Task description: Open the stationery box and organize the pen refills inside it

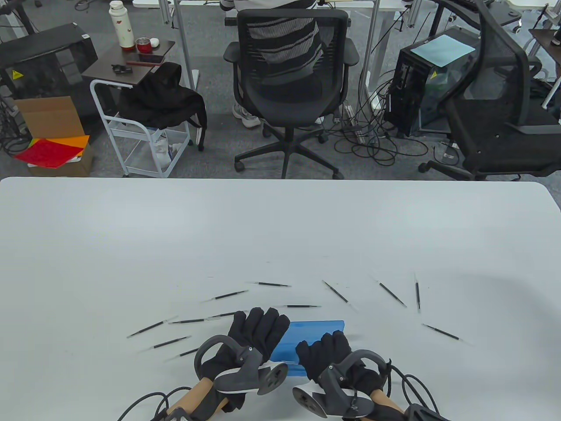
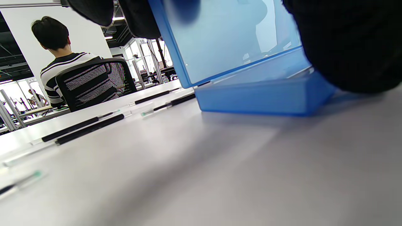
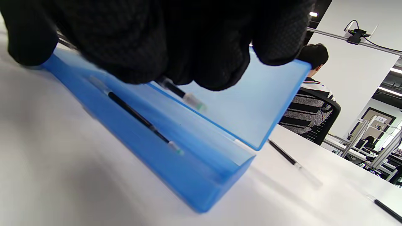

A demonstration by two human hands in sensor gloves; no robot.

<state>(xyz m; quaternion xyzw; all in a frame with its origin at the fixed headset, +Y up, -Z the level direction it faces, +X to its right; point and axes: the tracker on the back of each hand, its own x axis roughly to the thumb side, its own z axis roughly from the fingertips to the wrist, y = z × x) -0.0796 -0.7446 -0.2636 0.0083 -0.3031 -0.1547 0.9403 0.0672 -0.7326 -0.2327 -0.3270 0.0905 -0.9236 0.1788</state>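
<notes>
The blue stationery box (image 1: 313, 335) stands at the near edge of the table, its lid (image 3: 251, 100) raised upright. One pen refill (image 3: 141, 121) lies in its tray. My right hand (image 1: 324, 351) hovers over the tray and pinches another refill (image 3: 182, 94) at its fingertips. My left hand (image 1: 258, 326) is at the lid's left end, fingers (image 2: 138, 18) fairly straight against it. Several loose refills (image 1: 228, 295) lie scattered in an arc around the box, more of them to the right (image 1: 392, 294).
The white table (image 1: 280, 228) stretches far beyond the box. Behind it a person sits in a mesh office chair (image 1: 289, 66), with a white cart (image 1: 140, 127) and computer towers (image 1: 434, 83) on the floor.
</notes>
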